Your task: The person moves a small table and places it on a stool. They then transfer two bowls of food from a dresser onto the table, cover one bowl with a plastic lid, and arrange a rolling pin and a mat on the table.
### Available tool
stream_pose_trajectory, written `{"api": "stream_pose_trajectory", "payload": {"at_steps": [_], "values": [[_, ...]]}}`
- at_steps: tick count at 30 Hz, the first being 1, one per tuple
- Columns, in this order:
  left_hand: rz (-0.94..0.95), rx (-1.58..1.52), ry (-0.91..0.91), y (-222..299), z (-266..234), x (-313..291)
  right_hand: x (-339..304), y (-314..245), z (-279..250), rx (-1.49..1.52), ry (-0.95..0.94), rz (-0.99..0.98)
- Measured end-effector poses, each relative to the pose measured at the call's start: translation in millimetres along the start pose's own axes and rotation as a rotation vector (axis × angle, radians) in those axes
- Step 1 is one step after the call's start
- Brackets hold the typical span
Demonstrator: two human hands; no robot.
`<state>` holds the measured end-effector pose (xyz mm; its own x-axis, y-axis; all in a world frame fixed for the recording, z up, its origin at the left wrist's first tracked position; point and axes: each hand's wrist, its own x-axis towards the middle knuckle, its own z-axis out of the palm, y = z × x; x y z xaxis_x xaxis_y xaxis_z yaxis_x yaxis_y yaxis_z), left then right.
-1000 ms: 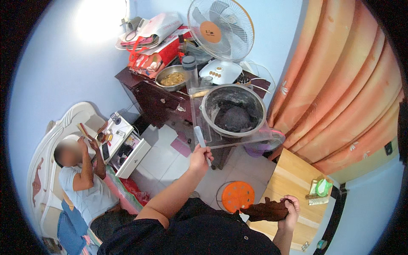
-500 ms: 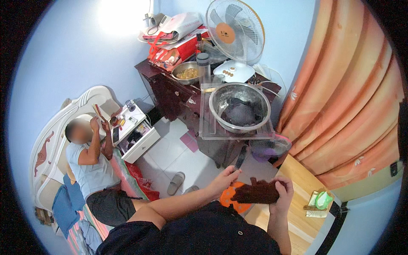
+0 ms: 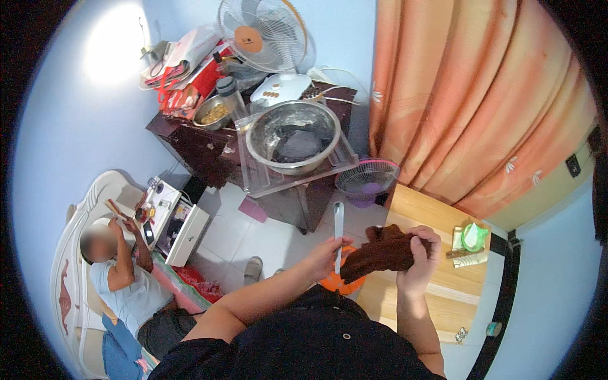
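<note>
My left hand (image 3: 329, 252) is closed round a long, slim metal tool (image 3: 339, 221) with a rounded upper end, held nearly upright. Too little shows to tell exactly what kind it is. My right hand (image 3: 419, 256) grips the right end of a dark brown cloth (image 3: 380, 253). The cloth's left part stretches across toward the tool; whether they touch is unclear. Below and behind them, partly hidden, is an orange round thing (image 3: 329, 282). Farther off, a steel bowl (image 3: 301, 169) holds a dark grey, soft-looking lump (image 3: 299, 145).
The bowl rests on a clear plastic tray (image 3: 256, 183) atop a dark cabinet (image 3: 180, 134). A standing fan (image 3: 263, 38) is behind it, a purple fan (image 3: 367, 180) beside it. At right is a wooden table (image 3: 405, 316). A person (image 3: 126, 278) sits on the bed at left.
My view has turned to the right. The metal tool now stands more upright and shows a bright face instead of a dark one. The brown cloth's left end hangs lower.
</note>
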<state>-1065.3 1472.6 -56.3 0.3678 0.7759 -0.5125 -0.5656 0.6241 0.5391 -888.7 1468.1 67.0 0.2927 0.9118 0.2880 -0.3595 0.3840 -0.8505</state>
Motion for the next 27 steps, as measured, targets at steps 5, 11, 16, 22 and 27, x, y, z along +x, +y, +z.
{"api": "stream_pose_trajectory", "payload": {"at_steps": [5,11,16,22,27], "values": [[0.054,0.015,-0.04,-10,18,3,-7,-9,-18,-0.02,0.083,0.163],[0.131,0.146,-0.074,14,50,-25,-26,17,-33,-0.078,0.103,0.359],[0.235,0.22,0.087,-2,20,-23,-30,24,2,-0.04,0.019,0.278],[-0.107,-0.008,0.082,17,9,-40,-24,24,52,-0.18,-0.304,-0.136],[-0.118,-0.15,-0.352,-23,-60,14,-17,15,86,-0.08,-0.064,-0.036]]}}
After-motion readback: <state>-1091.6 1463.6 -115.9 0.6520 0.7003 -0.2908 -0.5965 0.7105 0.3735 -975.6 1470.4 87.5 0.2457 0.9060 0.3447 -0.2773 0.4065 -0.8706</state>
